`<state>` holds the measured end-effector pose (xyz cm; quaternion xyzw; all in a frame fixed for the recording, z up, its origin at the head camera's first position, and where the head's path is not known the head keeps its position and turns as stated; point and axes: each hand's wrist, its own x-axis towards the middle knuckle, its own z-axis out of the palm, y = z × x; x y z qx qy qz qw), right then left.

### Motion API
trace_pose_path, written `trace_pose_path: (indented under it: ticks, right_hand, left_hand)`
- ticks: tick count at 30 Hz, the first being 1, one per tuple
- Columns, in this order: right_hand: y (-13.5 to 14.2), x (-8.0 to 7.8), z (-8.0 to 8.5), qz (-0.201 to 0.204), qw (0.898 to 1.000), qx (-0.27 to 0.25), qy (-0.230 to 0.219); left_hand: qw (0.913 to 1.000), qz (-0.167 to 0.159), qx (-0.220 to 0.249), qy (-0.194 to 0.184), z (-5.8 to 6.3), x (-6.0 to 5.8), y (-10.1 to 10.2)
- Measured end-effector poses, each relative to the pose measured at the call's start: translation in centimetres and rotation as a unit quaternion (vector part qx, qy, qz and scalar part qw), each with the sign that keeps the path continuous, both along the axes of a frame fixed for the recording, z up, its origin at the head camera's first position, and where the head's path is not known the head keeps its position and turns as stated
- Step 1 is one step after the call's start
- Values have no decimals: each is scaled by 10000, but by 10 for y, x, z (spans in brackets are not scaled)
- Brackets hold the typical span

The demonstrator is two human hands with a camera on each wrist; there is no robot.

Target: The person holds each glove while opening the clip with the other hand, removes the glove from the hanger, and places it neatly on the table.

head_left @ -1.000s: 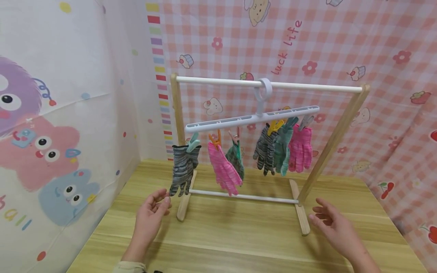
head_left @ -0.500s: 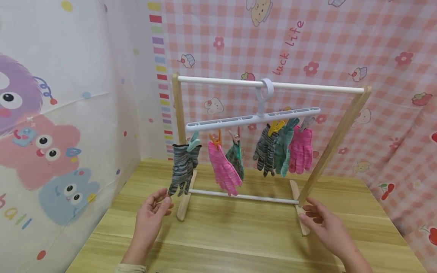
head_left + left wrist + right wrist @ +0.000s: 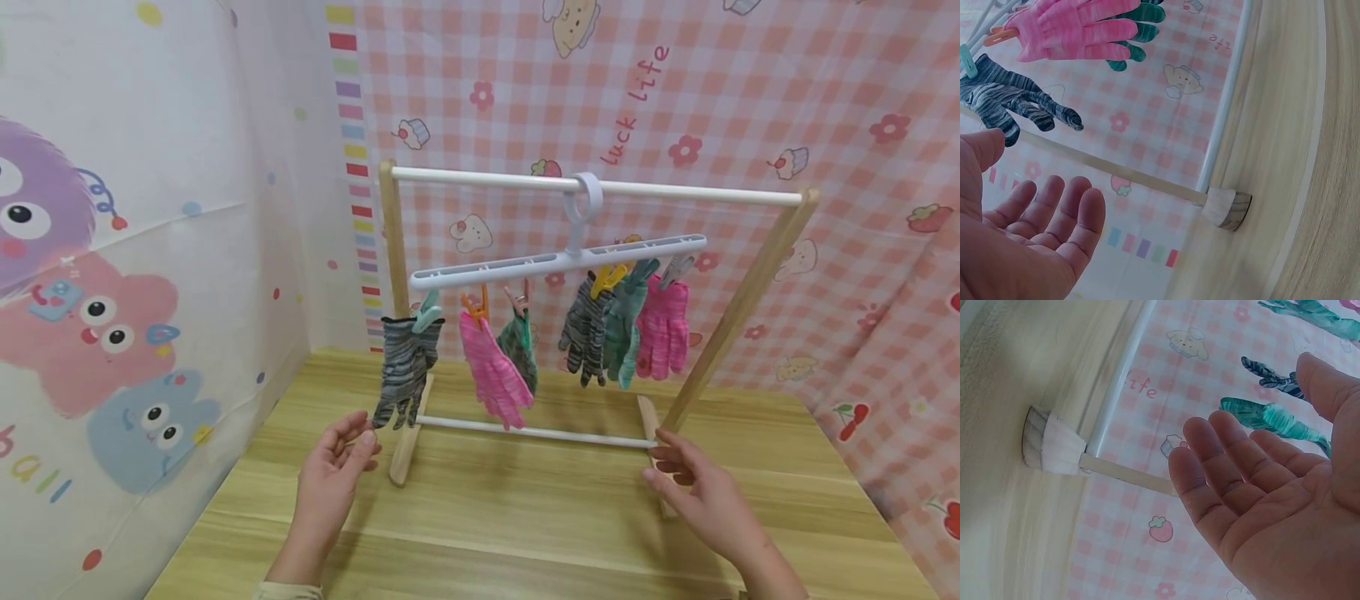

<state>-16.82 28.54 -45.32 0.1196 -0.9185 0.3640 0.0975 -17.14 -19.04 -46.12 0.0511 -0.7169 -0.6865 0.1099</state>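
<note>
My left hand [image 3: 330, 475], fingers loosely bent and holding nothing, is just below and left of a grey striped glove [image 3: 406, 367]; whether they touch I cannot tell. My right hand [image 3: 701, 492] is in front of the rack's right wooden foot [image 3: 645, 408], fingers relaxed, palm facing inward. A white hanger [image 3: 495, 269] hangs by its ring from the top bar [image 3: 480, 177] of a wooden rack. Small gloves hang clipped beneath it: a pink one [image 3: 491, 375] and dark green one [image 3: 519, 350] on the left half, another grey [image 3: 582, 325], green [image 3: 624, 333] and pink [image 3: 664, 329] on the right.
The rack stands on a wood-grain table [image 3: 480, 517], with a white lower bar [image 3: 525, 432] joining its feet. Behind is a pink checked cloth [image 3: 750, 100]. A white cartoon-printed sheet [image 3: 225, 292] covers the left side.
My right hand has moved left, to the front of the rack's right foot. My left hand stays about where it was. The gloves and hanger look nearly still.
</note>
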Motion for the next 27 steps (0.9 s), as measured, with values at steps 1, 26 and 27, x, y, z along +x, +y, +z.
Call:
trace_pose_path:
  ticks: [1,26,27]
  right_hand:
    - [-1,0,0,12,10000,17,-2]
    - [-29,-5,11,417,9981,140,426]
    - [-30,-5,12,438,9980,135,446]
  left_hand:
    - [10000,14,-31,6,0,0,0]
    - [9961,55,-789,402,2,2,1]
    - [9959,64,-804,414,2,3,1]
